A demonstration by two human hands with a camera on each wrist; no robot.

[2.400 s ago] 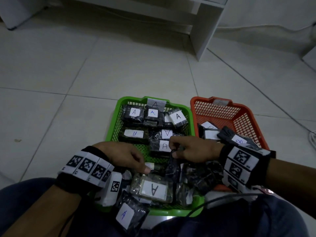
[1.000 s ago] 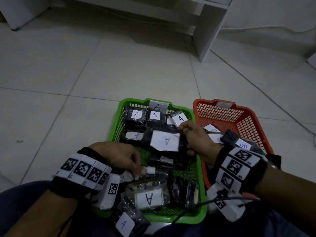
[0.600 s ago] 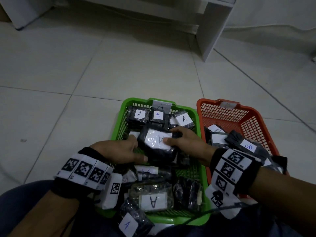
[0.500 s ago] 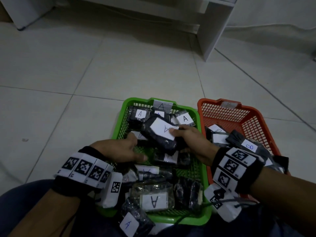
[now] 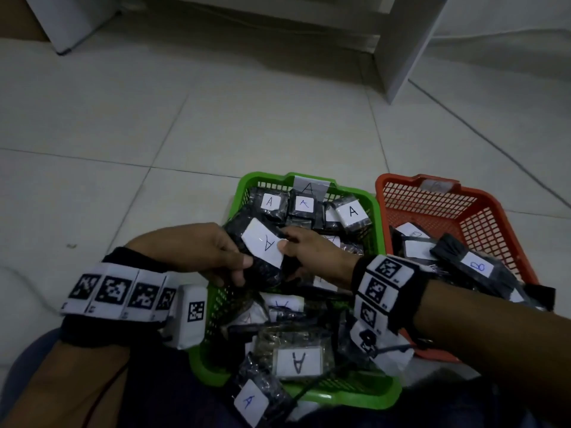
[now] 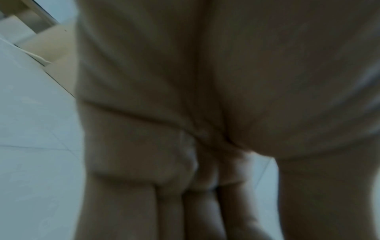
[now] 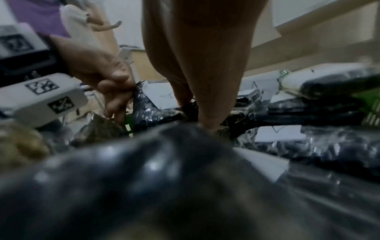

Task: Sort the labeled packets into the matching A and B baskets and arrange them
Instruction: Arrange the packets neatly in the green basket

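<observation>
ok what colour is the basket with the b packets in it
Orange-red basket, clearest in the head view.

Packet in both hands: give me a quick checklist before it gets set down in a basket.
1. Label reads A: ok, the packet shows a white label with an A.
2. Grip: ok, left hand and right hand both hold it.
3. Matching basket: ok, it is over the green basket, whose far tag reads A.
4. Free spot in the back row: cannot tell, packets there sit close together.
5. Red basket free of A packets: cannot tell, one label reads B, others are unreadable.
6. Packet at the near rim: not ok, it hangs over the edge.
</observation>
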